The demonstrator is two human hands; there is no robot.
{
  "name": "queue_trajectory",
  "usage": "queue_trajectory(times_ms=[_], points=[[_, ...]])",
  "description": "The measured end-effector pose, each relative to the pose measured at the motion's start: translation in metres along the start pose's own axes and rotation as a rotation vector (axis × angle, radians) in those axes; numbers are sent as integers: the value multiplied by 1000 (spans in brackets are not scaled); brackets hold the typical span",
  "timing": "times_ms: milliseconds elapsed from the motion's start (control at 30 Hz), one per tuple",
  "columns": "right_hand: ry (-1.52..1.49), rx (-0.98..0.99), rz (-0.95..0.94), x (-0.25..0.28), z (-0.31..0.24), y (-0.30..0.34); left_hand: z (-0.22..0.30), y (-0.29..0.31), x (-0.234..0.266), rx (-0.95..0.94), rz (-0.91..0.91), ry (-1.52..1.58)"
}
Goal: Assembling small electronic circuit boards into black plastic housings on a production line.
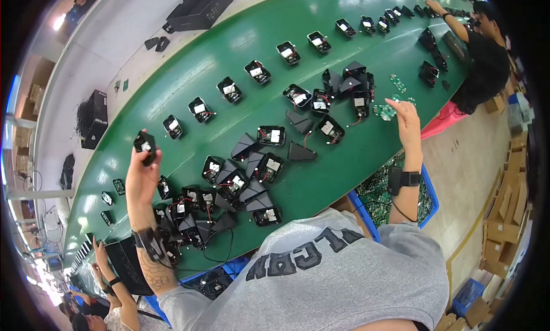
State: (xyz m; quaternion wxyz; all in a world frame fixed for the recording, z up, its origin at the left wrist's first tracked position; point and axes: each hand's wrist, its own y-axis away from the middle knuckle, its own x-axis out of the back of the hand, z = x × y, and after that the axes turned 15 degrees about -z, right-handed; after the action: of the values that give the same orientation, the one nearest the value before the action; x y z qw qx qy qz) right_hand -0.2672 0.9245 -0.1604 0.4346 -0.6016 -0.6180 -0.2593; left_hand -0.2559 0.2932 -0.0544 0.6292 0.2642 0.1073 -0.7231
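My left hand point(143, 173) is raised over the left part of the green table and closed around a small black plastic housing point(145, 147) with something white inside. Out to the right, near the table's front edge, my right hand point(407, 120) has its fingers bent together at some green circuit boards point(384, 112). Its thumb is partly hidden. More green boards point(397, 83) lie just beyond it. Between my hands, black housings point(270, 135) with white parts and red wires lie in a loose heap. Farther back, similar open housings point(257, 72) stand in a spaced row.
Blue crates, one filled with green boards point(385, 194), sit below the front edge. A person in black point(487, 59) works at the far right; other people's arms point(109, 268) reach in at lower left. Black boxes point(201, 9) stand beyond the table. Cardboard boxes point(504, 216) line the right floor.
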Motion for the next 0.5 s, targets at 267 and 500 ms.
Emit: queue_trajectory(times_ms=[267, 500], points=[[-548, -78, 7, -6, -75, 12, -58, 42, -151, 214, -171, 15], [-1411, 41, -495, -38, -200, -9, -92, 48, -158, 127, -288, -8]])
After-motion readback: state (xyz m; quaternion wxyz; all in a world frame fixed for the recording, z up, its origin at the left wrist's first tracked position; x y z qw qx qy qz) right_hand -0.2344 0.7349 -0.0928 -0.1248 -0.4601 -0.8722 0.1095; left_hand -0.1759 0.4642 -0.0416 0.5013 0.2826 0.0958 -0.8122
